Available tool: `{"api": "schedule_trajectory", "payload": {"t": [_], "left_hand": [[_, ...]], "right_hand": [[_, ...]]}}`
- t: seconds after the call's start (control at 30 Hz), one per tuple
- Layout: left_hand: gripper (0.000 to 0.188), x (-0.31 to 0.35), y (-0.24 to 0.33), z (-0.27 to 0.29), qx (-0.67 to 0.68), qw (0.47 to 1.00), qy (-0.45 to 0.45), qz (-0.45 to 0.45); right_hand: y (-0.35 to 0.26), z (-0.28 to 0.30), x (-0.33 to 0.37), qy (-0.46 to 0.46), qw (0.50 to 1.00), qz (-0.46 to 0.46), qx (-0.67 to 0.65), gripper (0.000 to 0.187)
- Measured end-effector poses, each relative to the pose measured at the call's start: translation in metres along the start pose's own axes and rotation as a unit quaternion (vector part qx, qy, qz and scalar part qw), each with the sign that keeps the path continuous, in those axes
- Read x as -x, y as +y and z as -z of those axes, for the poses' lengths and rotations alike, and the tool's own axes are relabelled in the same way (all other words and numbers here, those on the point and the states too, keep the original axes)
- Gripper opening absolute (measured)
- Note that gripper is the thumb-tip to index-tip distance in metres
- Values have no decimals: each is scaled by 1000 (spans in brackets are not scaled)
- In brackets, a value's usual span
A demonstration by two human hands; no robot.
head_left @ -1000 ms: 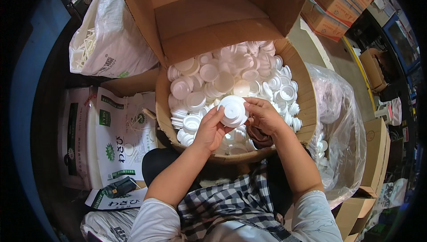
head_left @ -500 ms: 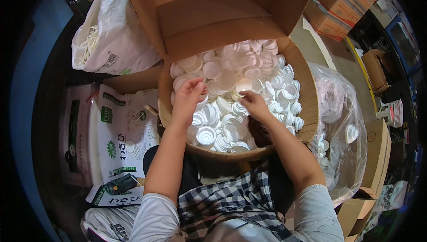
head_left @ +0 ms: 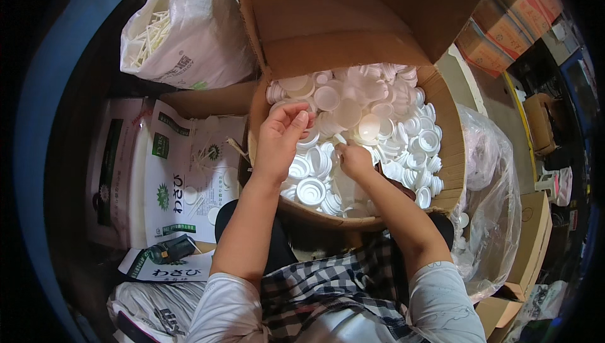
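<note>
A large cardboard box [head_left: 455, 148] in front of me holds a heap of round white plastic lids [head_left: 311, 192], many with stepped rings, some nested. My left hand [head_left: 283, 141] hovers over the left part of the heap. Its fingers are curled toward the thumb; what lies between them, if anything, is too small to make out. My right hand [head_left: 357, 160] is lower, near the middle of the heap, fingers closed by a small white plastic piece [head_left: 340, 139] at their tips. A dark brown object [head_left: 396, 182] lies partly hidden beside my right wrist.
At upper left stands a white sack [head_left: 201, 34] of thin white sticks. Printed packaging sheets [head_left: 195, 185] with a dark green tool [head_left: 171, 250] lie at left. A clear plastic bag [head_left: 491, 217] stands right of the box; cartons [head_left: 504, 22] are stacked beyond.
The view has shifted, so the box sits farther right in it. My right hand has closed at a small white piece. My left hand stays raised above the lids.
</note>
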State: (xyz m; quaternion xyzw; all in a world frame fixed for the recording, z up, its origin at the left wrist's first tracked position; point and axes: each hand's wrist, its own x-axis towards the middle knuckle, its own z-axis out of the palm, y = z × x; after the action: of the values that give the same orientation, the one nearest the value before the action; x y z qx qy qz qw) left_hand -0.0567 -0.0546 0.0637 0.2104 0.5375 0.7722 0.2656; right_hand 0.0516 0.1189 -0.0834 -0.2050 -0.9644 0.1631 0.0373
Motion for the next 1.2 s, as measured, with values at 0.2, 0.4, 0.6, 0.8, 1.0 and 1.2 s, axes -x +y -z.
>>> {"api": "schedule_trajectory", "payload": {"t": [0.2,0.4,0.6,0.8,1.0,1.2], "left_hand": [[22,6,5,3,32,999,6,-16],[22,6,5,3,22,1000,9,-6],[24,4,-17,-1,-17,1000,7,-13],[42,23,-30,-33,57,990,-41,120],[40,26,-52,-36,296,907,-95,283],[50,24,-35,-32,388,867,-115,292]], "right_hand": [[-48,26,8,177,984,14,13,37],[-39,24,2,111,991,51,46,20],[-17,74,21,115,935,-72,-327,23],[-45,144,62,-34,713,-181,-677,17],[-44,145,70,11,652,-154,-743,13],[-6,165,64,128,636,-221,-728,31]]}}
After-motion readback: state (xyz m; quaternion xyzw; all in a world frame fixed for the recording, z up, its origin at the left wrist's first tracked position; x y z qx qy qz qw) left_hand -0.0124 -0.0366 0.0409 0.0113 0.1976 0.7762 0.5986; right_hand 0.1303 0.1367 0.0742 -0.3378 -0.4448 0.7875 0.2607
